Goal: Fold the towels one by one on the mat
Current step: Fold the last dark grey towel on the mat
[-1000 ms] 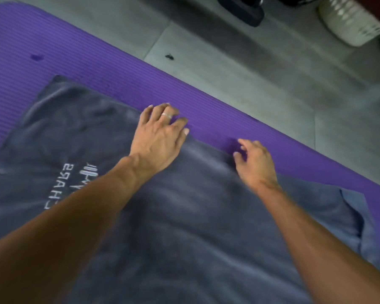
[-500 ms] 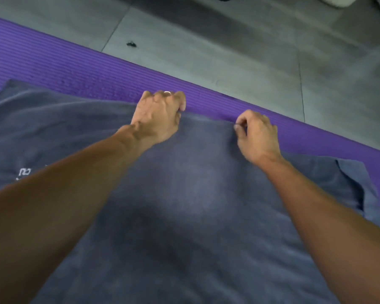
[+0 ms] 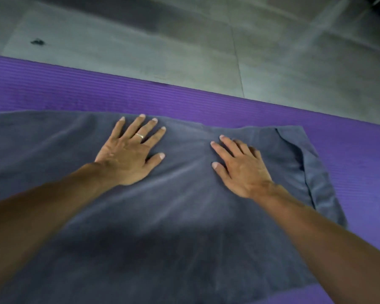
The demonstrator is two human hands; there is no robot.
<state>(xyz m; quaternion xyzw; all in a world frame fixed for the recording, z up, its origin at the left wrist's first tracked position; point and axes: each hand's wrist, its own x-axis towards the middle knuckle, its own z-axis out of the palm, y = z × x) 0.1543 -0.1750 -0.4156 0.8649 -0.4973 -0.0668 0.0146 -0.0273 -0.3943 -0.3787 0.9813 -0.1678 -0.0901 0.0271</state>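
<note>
A large grey towel [image 3: 184, 216] lies spread over the purple mat [image 3: 184, 102] and fills most of the view. My left hand [image 3: 130, 154], with a ring on one finger, presses flat on the towel near its far edge, fingers spread. My right hand [image 3: 241, 165] lies flat on the towel a little to the right, fingers straight. At the towel's right end a narrow strip [image 3: 316, 172] is doubled over, showing a second layer.
Beyond the mat's far edge is grey tiled floor [image 3: 184, 40] with a small dark speck [image 3: 37, 42] at the left. Bare purple mat shows to the right of the towel [image 3: 360, 161].
Both hands were pinching the towel's far edge half a second ago; now they lie flat with fingers straight on the cloth. The view has shifted right, so the printed lettering is out of sight.
</note>
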